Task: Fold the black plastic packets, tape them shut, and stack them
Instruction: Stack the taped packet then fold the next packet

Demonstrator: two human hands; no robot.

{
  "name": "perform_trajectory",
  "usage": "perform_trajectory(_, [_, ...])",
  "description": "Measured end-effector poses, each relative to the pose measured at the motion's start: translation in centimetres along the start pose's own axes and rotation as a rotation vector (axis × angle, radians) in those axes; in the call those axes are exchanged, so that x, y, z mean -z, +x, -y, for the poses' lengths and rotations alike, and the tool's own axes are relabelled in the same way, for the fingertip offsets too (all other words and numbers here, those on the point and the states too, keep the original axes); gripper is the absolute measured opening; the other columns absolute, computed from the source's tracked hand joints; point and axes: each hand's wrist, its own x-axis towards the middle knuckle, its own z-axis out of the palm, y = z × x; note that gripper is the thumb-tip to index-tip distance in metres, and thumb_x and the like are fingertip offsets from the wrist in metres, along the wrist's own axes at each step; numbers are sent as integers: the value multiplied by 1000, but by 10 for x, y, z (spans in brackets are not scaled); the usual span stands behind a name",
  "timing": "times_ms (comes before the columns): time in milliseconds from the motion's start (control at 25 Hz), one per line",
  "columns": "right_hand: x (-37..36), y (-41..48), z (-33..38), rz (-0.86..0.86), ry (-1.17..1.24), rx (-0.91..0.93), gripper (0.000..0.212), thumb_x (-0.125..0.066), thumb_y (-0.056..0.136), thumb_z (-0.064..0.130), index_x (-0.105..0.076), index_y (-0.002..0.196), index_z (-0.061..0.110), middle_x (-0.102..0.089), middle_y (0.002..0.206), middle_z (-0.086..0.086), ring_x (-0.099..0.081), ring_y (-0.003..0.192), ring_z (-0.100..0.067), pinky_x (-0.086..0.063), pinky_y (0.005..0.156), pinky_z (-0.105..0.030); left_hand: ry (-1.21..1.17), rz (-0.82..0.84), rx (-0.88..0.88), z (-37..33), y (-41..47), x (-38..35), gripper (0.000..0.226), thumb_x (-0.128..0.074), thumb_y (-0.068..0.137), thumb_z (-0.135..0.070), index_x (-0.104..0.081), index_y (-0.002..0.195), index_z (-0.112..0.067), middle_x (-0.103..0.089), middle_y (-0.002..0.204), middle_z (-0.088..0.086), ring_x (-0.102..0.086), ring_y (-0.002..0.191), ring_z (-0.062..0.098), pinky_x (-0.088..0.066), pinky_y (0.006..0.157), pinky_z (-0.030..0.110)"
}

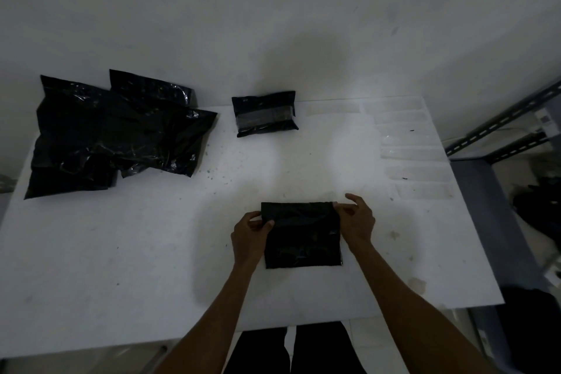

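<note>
A black plastic packet (303, 240) lies on the white table (136, 252) near its front edge, its far flap turned over toward me. My left hand (250, 235) pinches the flap's left corner, thumb on top. My right hand (356, 220) pinches the right corner, where a bit of clear tape shows, with the index finger lifted. A folded packet (264, 114) with a clear tape band across it sits at the table's far middle. A loose pile of unfolded black packets (112, 133) spreads over the far left.
Several clear tape strips (409, 146) are stuck in a column along the table's right side. A grey metal shelf frame (501, 130) stands just right of the table. The white wall rises behind the far edge. My legs show below the front edge.
</note>
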Motion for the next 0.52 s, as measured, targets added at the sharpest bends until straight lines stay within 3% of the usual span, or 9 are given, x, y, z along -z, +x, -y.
perform_trajectory(120, [11, -9, 0, 14, -37, -40, 54, -69, 89, 43, -53, 133, 16, -71, 105, -6, -65, 90, -16, -50, 83, -28, 14, -30, 16, -4, -6, 4, 53, -82, 77, -40, -64, 121, -17, -73, 103, 3, -69, 94, 16, -56, 85, 30])
perform_trajectory(240, [19, -28, -15, 180, -111, 53, 72, -79, 79, 42, -47, 139, 20, -67, 96, 0, -65, 83, -12, -51, 77, -23, 30, 14, 16, 0, -9, 8, 64, -85, 71, -44, -62, 124, -17, -73, 103, 2, -68, 95, 14, -55, 89, 32])
perform_trajectory(400, [25, -32, -32, 304, -41, 79, 87, -88, 71, 31, -40, 143, 28, -65, 101, 7, -66, 91, -8, -54, 83, -27, -81, 90, 49, 10, -3, 12, 66, -88, 70, -29, -60, 128, -17, -73, 105, 4, -69, 93, 13, -57, 89, 39])
perform_trajectory(520, [31, -25, -31, 365, 60, 131, 79, -88, 71, 20, -48, 138, 30, -67, 106, 7, -67, 95, -6, -57, 80, -24, -134, 120, 40, 8, 1, 18, 64, -87, 72, -17, -59, 129, -17, -74, 101, 5, -70, 92, 13, -58, 86, 34])
